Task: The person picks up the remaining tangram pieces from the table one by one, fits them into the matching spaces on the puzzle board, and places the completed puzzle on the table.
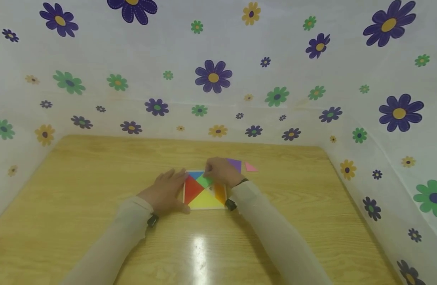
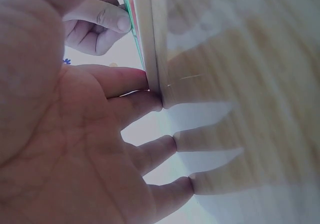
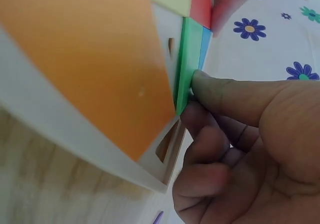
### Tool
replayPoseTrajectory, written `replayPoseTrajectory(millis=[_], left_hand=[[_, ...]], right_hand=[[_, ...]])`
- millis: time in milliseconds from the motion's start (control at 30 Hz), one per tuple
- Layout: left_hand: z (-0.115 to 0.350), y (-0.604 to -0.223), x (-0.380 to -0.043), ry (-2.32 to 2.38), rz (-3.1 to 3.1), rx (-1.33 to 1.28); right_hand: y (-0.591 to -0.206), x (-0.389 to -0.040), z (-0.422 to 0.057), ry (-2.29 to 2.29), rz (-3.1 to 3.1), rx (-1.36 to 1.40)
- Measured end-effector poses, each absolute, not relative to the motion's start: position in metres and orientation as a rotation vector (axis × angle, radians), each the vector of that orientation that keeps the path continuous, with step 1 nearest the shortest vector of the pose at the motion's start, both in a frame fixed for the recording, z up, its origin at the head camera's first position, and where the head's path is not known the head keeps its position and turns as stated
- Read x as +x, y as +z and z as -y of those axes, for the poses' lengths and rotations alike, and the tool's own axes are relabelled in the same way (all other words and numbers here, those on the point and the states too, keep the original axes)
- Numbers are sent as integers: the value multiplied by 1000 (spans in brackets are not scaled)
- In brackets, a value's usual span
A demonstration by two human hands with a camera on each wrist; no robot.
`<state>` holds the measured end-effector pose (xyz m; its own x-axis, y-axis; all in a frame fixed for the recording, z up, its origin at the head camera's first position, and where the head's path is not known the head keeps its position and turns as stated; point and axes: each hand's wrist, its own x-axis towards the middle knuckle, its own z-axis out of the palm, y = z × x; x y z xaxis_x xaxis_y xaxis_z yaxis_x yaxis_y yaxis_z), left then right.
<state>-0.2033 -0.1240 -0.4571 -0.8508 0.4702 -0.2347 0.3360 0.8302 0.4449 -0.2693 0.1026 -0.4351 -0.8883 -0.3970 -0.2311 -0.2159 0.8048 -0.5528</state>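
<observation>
A shallow tangram tray [image 3: 65, 139] lies on the table, holding flat red [image 1: 192, 190], yellow, blue and orange pieces. My right hand [image 1: 222, 170] pinches a green tangram piece [image 3: 186, 59] between thumb and fingers at the tray's far side. In the right wrist view this piece sits tilted against the tray floor, beside the blue piece [image 3: 205, 47]. Bare tray floor with cut-out holes shows around the orange piece [image 3: 100, 59]. At the tray's left edge rests my left hand [image 1: 165, 192], fingers spread and straight, fingertips down at the tray and table.
Behind my right hand lies a purple piece [image 1: 236, 164], partly covered by the hand. A small pink triangle [image 1: 251, 167] is just right of it. The wooden table [image 1: 115, 166] is enclosed at the back and sides by white flower-printed sheets [image 1: 168, 47].
</observation>
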Motion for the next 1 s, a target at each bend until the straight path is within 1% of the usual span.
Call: replayPoseTrajectory(millis=[667,833,1000], left_hand=[[127,-467,-207,557,-2677,619],[126,-465,-207,564,-2680,632],[125,-465,-207,559,-2685,636]], right_hand=[[-440,-265,-107,-827,-2688,-377],[-433,-263,-129,-903,-2732,-352],[-428,-259,-170,-903,-2860,-288]])
